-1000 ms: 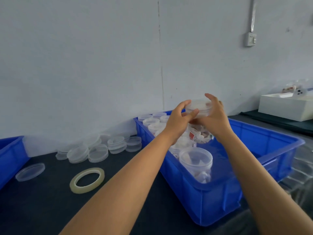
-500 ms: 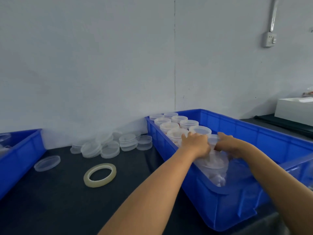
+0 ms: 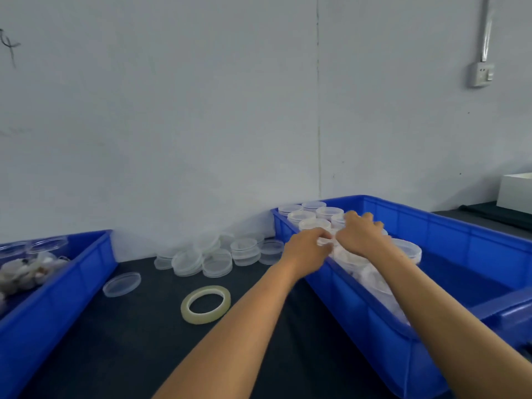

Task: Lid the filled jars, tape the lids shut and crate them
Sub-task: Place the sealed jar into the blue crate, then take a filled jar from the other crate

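A clear filled jar (image 3: 349,259) sits inside the blue crate (image 3: 472,243) on the right, against its left wall. My left hand (image 3: 306,250) grips the jar's lid edge from the left, and my right hand (image 3: 359,234) curls over the lid from above. Several lidded jars (image 3: 309,216) stand in rows at the crate's far end. Another lidded jar (image 3: 406,249) stands just right of my hands. A roll of clear tape (image 3: 205,304) lies flat on the dark table.
Several loose clear lids (image 3: 213,254) are piled by the wall, and one lid (image 3: 121,284) lies alone. A second blue crate (image 3: 51,295) at the left holds pale items and jars. A white box (image 3: 515,194) sits far right.
The jar was held up in the air a second ago; both hands have lowered it into the right crate and stay on its lid. The view has shifted rightward and down.
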The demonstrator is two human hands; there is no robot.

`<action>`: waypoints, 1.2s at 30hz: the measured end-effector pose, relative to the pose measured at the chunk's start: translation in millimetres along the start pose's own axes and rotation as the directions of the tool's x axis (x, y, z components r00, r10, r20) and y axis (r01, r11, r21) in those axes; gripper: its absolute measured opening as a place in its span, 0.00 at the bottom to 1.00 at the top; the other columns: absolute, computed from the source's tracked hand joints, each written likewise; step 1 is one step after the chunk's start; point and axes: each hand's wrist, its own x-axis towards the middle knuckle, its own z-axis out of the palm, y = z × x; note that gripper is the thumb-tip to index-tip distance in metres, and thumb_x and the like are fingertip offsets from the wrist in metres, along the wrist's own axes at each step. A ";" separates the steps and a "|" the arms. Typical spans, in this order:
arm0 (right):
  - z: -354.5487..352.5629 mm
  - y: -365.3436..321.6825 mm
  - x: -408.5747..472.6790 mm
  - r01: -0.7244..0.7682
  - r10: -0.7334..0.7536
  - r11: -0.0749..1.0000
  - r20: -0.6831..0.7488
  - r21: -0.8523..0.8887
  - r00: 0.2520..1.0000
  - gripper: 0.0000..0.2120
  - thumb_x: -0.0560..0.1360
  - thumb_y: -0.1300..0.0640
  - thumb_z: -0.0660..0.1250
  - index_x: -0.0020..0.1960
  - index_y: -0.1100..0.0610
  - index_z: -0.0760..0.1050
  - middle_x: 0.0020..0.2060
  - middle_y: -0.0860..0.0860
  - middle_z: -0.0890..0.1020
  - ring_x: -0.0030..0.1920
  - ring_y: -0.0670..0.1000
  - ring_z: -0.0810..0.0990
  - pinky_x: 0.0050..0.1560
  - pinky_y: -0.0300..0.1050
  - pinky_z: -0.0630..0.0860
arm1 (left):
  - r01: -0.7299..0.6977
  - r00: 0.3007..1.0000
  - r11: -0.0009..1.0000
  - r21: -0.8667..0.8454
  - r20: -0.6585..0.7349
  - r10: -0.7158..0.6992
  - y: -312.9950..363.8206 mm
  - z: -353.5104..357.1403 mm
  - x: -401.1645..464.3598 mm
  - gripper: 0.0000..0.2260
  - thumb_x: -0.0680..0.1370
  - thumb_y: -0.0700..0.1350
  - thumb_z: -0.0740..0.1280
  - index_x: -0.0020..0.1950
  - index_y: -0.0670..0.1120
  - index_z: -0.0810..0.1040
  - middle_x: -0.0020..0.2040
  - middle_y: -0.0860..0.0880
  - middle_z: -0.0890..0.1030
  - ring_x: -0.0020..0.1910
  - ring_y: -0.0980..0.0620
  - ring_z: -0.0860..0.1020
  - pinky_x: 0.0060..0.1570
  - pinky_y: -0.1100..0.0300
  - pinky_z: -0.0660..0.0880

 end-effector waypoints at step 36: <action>197.1 -398.6 -239.3 0.486 -0.861 0.456 0.231 0.746 0.454 0.16 0.75 0.67 0.56 0.58 0.58 0.76 0.52 0.52 0.80 0.42 0.48 0.75 0.34 0.37 0.69 | 0.691 0.721 0.594 0.411 -0.449 -0.528 -230.0 -336.5 -333.3 0.10 0.81 0.47 0.64 0.61 0.48 0.77 0.60 0.49 0.80 0.57 0.50 0.77 0.56 0.56 0.73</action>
